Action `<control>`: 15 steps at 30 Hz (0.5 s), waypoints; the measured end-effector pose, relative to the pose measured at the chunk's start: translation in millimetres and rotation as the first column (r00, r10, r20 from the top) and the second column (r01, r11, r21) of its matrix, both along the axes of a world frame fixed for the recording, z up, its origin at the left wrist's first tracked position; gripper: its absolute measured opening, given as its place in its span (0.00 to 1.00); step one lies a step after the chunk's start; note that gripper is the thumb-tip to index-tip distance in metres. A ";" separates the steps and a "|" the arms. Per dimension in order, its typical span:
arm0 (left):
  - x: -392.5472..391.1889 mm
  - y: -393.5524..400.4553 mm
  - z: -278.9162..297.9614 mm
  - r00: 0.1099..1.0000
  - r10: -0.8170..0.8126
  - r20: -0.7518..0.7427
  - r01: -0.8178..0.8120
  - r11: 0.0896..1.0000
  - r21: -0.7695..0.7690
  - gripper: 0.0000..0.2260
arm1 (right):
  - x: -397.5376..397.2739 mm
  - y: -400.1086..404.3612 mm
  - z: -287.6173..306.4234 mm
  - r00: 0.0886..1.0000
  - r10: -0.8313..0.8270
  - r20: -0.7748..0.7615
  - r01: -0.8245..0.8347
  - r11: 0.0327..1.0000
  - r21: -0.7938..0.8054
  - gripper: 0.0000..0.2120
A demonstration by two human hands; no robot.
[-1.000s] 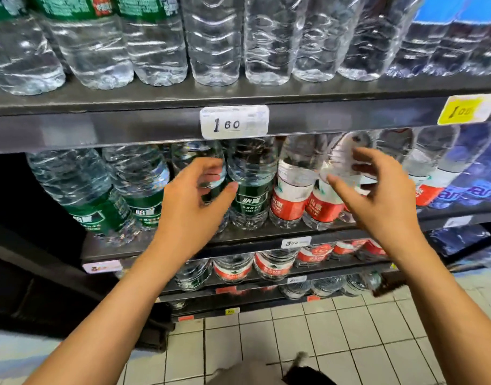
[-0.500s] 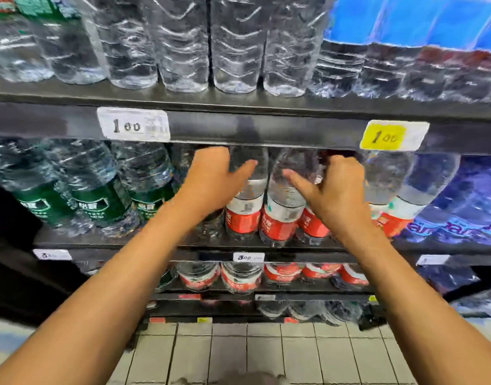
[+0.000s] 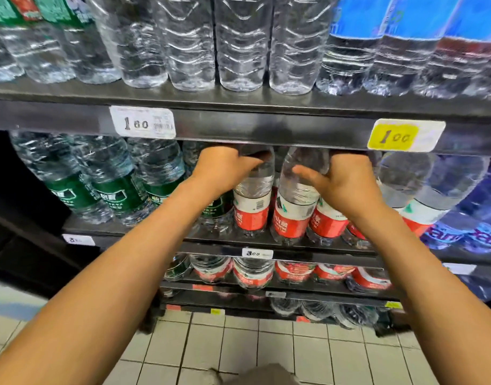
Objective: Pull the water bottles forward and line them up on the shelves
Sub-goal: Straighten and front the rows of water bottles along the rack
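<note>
Two hands reach into the middle shelf (image 3: 266,245). The left hand (image 3: 224,169) has its grip curled round a red-label bottle (image 3: 252,207). The right hand (image 3: 347,182) grips the tops behind another red-label bottle (image 3: 294,215), thumb out. Price tags read "1 60" (image 3: 142,122) and "1 00" (image 3: 405,134).

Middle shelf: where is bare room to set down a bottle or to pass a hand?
Bare: only the narrow front strip of the middle shelf, before the green-label bottles. A hand passes over the tops of the red-label bottles, where left hand and right hand reach in. The rows themselves are packed tight.
</note>
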State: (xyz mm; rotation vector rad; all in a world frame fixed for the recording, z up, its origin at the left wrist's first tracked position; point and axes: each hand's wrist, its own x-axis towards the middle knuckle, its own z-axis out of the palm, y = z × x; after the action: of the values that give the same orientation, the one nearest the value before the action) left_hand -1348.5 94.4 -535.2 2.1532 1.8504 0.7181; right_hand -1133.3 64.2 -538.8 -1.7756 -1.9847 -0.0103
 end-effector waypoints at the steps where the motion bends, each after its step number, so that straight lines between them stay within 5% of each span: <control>1: 0.3 0.4 0.0 0.999 0.011 -0.035 -0.011 1.000 0.018 0.25 | 2.8 0.3 1.8 0.998 0.012 -0.059 -0.014 0.999 -0.032 0.24; 7: 6.5 1.2 1.2 0.991 -0.042 -0.124 0.040 0.999 -0.021 0.26 | 10.1 2.0 13.2 0.997 -0.008 -0.077 -0.008 0.978 -0.208 0.18; 11: -1.6 6.6 5.3 0.988 -0.099 -0.120 0.063 0.961 -0.269 0.19 | 6.8 -0.8 15.6 0.996 -0.010 -0.092 -0.005 0.987 -0.163 0.27; 15: -5.9 7.6 -0.2 0.993 -0.077 -0.095 0.055 0.975 -0.217 0.23 | 0.9 -1.1 13.3 0.996 -0.037 -0.083 0.030 0.996 -0.088 0.27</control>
State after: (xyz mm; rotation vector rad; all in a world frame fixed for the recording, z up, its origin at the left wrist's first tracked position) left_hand -1354.4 102.0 -535.3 2.1350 1.8023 0.3804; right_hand -1132.4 63.1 -525.6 -1.8323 -1.9219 0.1395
